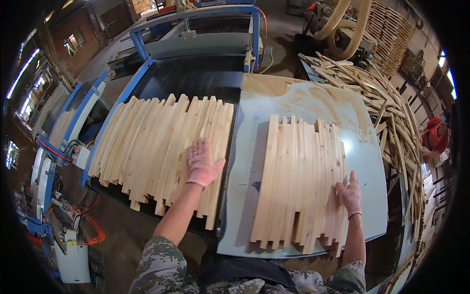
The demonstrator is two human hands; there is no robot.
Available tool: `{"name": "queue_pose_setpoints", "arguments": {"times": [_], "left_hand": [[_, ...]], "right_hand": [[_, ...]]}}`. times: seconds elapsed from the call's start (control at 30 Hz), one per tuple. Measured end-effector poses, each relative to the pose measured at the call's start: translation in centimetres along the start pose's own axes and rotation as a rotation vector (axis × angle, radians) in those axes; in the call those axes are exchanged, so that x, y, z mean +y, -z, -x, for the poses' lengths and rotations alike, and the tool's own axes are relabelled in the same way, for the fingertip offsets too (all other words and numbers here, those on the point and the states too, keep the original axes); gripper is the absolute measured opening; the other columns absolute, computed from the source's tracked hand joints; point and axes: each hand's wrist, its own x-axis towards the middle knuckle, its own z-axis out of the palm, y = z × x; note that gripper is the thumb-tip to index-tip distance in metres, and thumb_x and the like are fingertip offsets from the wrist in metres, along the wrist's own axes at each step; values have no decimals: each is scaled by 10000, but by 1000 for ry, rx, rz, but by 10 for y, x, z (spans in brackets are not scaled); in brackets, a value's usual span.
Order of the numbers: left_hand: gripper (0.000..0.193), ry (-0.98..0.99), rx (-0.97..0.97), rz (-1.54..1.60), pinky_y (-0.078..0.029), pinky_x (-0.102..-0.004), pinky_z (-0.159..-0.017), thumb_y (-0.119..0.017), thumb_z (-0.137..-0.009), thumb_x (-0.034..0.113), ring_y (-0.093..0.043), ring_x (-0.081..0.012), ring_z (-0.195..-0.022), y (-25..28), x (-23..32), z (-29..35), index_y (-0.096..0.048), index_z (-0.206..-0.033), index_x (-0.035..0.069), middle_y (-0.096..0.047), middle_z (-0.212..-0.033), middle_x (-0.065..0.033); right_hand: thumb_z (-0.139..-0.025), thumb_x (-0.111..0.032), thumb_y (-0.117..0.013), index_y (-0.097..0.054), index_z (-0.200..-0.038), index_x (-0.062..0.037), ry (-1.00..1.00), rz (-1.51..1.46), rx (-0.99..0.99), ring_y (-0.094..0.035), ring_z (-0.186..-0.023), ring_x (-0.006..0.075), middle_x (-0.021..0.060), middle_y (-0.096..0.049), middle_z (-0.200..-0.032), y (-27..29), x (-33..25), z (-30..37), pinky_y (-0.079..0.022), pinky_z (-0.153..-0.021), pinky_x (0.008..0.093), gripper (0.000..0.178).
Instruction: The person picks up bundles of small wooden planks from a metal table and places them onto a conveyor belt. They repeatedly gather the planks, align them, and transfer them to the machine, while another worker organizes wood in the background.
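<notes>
My left hand [202,162], in a pinkish work glove, lies flat with fingers stretched on a wide row of wooden strips [152,147]. These strips lie side by side on a black conveyor belt [181,78], their ends uneven. On the pale blue metal table [364,196] to the right sits a second, smaller row of wooden strips [293,181]. My right hand [349,195], gloved too, rests at this row's right edge with its fingers apart. Neither hand is wrapped round a strip.
A blue-framed machine [196,44] spans the belt's far end. Loose wooden offcuts [391,127] heap along the right side, with a person in red [434,137] beyond them. Thick beige hoses [342,39] hang at the back right. Another blue machine [73,122] stands on the left.
</notes>
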Motion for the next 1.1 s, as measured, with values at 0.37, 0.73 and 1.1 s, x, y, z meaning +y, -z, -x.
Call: {"name": "queue_pose_setpoints", "arguments": {"times": [0.37,0.73,1.1], "left_hand": [[1089,651,301,-291,-157,-566,-1315,-771,-867,535,-259,-437,-1601,161,-485,63,-257,-1665,3,-295,-1725,-262],[1083,828,242,-423,-127,-546,-1331,-733,-863,560,-262,-417,-1616,247,-661,71,-279,-1658,-18,-320,-1713,-283],[723,266,659,392,-309,-430,-1280,-671,-1058,223,-391,-313,-1570,214,-600,184,-350,-1676,29,-385,-1723,-186]], "right_hand": [[-868,-186,-792,-269,-1704,-68,205,221,-181,-295,-1589,429,249,-354,-1701,-72,-277,196,-281,-1305,485,993],[-879,-192,-797,-294,-1694,-82,75,490,-134,-302,-1597,417,230,-340,-1722,-120,-310,195,-257,-1322,461,964],[-897,-210,-647,-599,-1317,-49,343,391,119,-525,-1285,458,268,-597,-1316,-86,-300,290,-410,-1119,527,453]]}}
